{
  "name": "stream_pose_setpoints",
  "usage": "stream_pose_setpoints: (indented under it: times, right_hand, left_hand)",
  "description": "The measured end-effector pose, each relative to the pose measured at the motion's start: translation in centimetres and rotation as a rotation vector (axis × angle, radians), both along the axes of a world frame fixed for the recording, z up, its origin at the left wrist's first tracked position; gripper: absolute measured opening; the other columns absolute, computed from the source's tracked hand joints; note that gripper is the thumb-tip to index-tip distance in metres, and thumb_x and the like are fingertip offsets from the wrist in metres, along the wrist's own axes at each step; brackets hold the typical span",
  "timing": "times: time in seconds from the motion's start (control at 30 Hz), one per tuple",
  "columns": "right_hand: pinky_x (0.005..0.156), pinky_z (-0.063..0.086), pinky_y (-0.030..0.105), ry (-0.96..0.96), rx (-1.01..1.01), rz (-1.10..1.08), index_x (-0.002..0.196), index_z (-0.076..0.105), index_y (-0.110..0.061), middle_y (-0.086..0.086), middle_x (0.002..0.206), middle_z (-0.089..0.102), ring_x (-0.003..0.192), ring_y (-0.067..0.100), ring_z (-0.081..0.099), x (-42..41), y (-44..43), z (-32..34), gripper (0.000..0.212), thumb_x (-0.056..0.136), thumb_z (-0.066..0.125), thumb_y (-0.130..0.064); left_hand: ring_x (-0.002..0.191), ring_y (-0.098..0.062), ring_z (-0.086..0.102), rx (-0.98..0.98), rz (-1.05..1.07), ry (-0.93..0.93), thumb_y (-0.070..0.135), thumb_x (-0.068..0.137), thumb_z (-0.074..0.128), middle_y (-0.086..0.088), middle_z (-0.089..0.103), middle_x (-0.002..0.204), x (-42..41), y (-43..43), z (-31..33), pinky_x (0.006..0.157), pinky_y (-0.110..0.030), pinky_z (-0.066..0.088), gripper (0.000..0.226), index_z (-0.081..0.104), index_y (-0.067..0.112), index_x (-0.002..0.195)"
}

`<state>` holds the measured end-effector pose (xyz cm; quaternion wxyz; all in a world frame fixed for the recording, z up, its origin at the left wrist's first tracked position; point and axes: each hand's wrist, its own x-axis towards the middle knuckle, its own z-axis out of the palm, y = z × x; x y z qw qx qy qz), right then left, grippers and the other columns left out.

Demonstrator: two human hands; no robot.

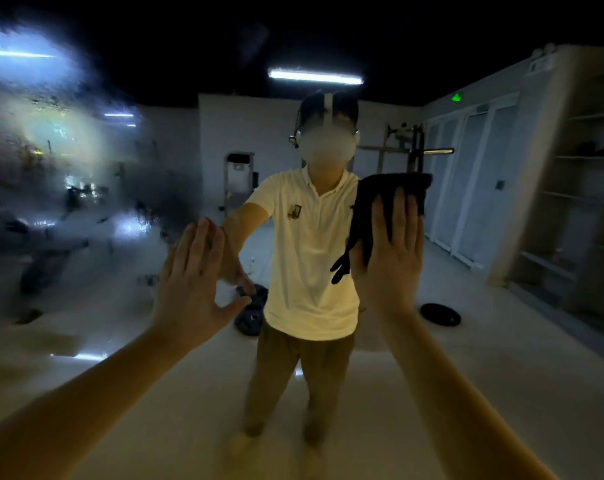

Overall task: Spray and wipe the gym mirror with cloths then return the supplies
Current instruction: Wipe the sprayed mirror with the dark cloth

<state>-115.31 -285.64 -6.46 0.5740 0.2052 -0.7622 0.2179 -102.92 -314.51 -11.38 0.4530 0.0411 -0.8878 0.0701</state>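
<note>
Starting at the fingers (pixel 402 213) of the right hand (pixel 392 258): all four are straight and side by side, pointing up, pressing flat on one black cloth (pixel 390 185). They aren't curled round it, it's just a flat palm pinning it to the mirror (pixel 86 188). The thumb sits out to the left, where the cloth's loose end slips past it.

There's only one cloth. It's high on the glass, right of centre, about level with the reflected chest and shoulder. Its long axis runs roughly up and down with a lean. The wide bunched part sticks out above the fingertips, and a thin tail hangs down to the lower left.

The left hand (pixel 189 292) holds nothing. Its fingers (pixel 196 244) are straight and together, pointing up and a bit right, with the thumb spread. The fingertips meet their own reflection, so it's probably touching the glass, but I can't say for sure from this angle. The two hands are well apart, the left one lower.

Further out, the left part of the mirror is hazy and streaked, while the middle and right are clearer. The reflection shows one person in a pale polo shirt (pixel 311 244), two dark round shapes on the floor (pixel 440 314) (weight plates maybe, it's blurry), a tube light (pixel 315 76) overhead and shelving (pixel 588 188) at the right.
</note>
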Motion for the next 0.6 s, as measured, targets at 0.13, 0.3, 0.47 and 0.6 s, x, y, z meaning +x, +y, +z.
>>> stream_pose_setpoints:
  times: [0.13, 0.3, 0.47, 0.6]
  right_hand:
    - [0.128, 0.008, 0.054, -0.015, -0.104, -0.031, 0.161, 0.029, -0.009, 0.019, 0.17, 0.015, 0.158, 0.038, 0.008, 1.1, -4.8, 1.7, 0.069, 0.098, 0.054, -0.022]
    - [0.128, 0.011, 0.056, 0.035, 0.064, 0.009, 0.162, 0.03, -0.013, 0.015, 0.171, 0.015, 0.16, 0.033, 0.003, 3.1, -12.2, 2.6, 0.068, 0.1, 0.053, -0.027]
    - [0.129, 0.012, 0.05, 0.196, 0.476, 0.097, 0.159, 0.039, -0.015, 0.012, 0.168, 0.028, 0.159, 0.031, 0.014, 4.4, -16.0, 3.8, 0.067, 0.095, 0.057, -0.024]
    - [0.127, 0.018, 0.054, 0.19, 0.537, -0.054, 0.157, 0.04, -0.016, 0.013, 0.167, 0.029, 0.157, 0.034, 0.018, 2.9, -12.4, 7.0, 0.062, 0.099, 0.05, -0.034]
  left_hand:
    - [0.148, -0.044, 0.033, -0.07, -0.039, -0.028, 0.07, 0.086, 0.049, -0.021, 0.03, 0.164, 1.0, -1.4, 1.4, 0.119, -0.059, 0.034, 0.101, 0.029, 0.005, 0.161]
    - [0.143, -0.044, 0.041, -0.194, -0.117, -0.014, 0.056, 0.094, 0.054, -0.02, 0.038, 0.159, 1.5, -4.9, 5.2, 0.116, -0.062, 0.036, 0.081, 0.033, 0.01, 0.158]
    - [0.148, -0.041, 0.038, -0.243, -0.181, 0.227, 0.044, 0.1, 0.061, -0.021, 0.037, 0.162, 0.7, -7.5, 10.8, 0.124, -0.056, 0.025, 0.072, 0.042, 0.002, 0.155]
    - [0.155, -0.042, 0.024, -0.263, -0.123, 0.282, 0.054, 0.101, 0.047, -0.025, 0.025, 0.167, -1.0, -9.0, 16.2, 0.129, -0.051, 0.012, 0.083, 0.029, -0.002, 0.16]
